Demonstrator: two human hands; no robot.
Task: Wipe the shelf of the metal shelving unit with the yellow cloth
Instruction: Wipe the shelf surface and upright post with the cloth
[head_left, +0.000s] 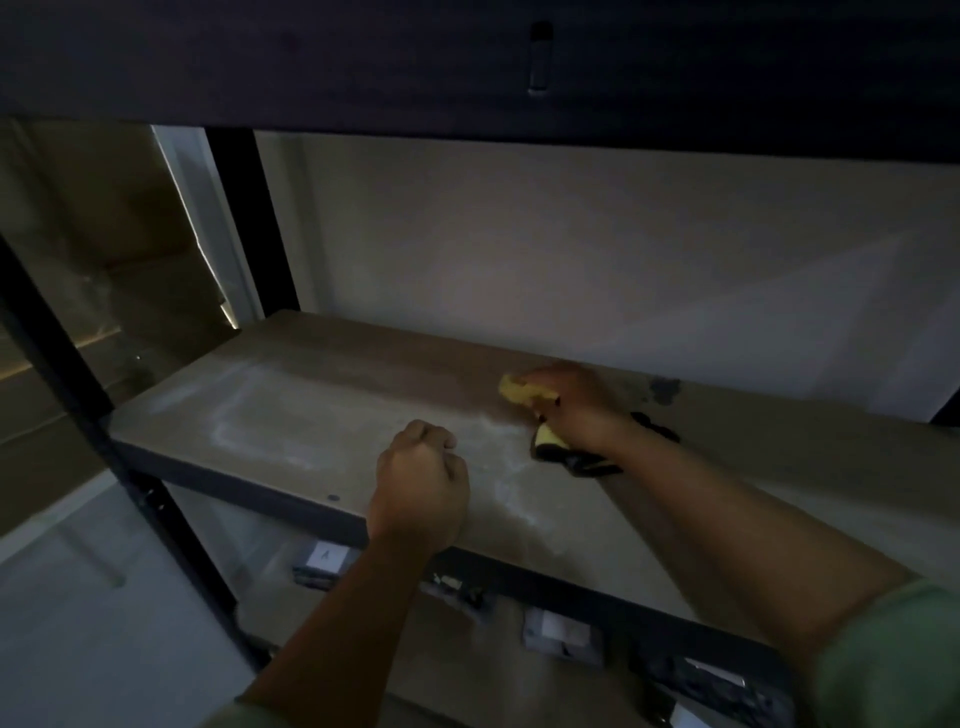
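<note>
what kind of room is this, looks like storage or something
Probably a storage room or utility corner, dimly lit. A dark metal shelving unit stands against a plain wall, its bare shelf streaked with dust, and small boxes sit on the level below. The right hand presses the yellow cloth on the shelf.

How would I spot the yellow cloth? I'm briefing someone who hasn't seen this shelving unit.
Start at the wide, dusty brown shelf in the middle of the dark metal shelving unit. Follow the right hand towards the back wall: the yellow cloth is bunched in its grip, pressed on the shelf. It is the only bright yellow thing there; the left hand, a loose fist nearer the front edge, holds nothing visible.
</note>
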